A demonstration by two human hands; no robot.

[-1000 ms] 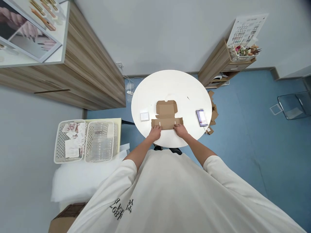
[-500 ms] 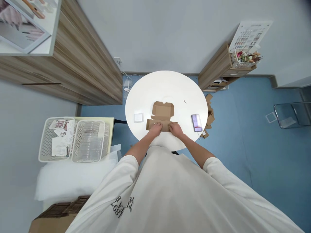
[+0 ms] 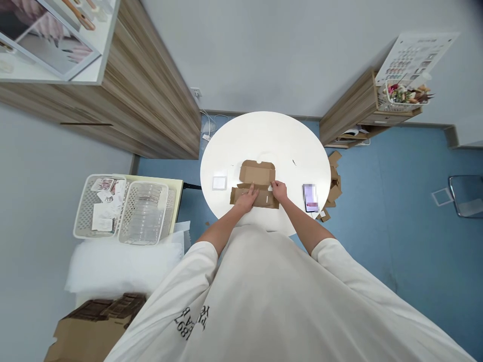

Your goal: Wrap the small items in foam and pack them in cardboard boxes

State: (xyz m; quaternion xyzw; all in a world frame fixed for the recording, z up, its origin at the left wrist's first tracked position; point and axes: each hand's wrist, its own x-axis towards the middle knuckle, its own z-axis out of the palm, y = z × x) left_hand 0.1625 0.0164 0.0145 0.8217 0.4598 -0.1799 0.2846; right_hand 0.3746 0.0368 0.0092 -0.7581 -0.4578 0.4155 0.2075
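A brown cardboard box [image 3: 257,175] lies partly unfolded on the white round table [image 3: 264,130], its notched lid panel pointing away from me. My left hand [image 3: 246,201] rests on the near part of the box with fingers stretched out. At the box's right side, my right hand [image 3: 279,191] has its fingers closed on the cardboard by the fold. A small white square item [image 3: 219,183] lies on the table to the left. On the right is a phone [image 3: 310,197], its screen partly blurred out.
Left of the table, white plastic baskets hold cards [image 3: 101,211] and clear plastic cases [image 3: 143,216]. Below them are white wrapping sheets [image 3: 124,264] and a large carton [image 3: 86,332]. Flattened cardboard [image 3: 334,183] lies on the floor at right, near a wooden cabinet [image 3: 352,110].
My right hand has moved from the near panel up to the fold at the box's right side. The left hand's fingers have stretched farther across the cardboard. The whole view has shifted slightly.
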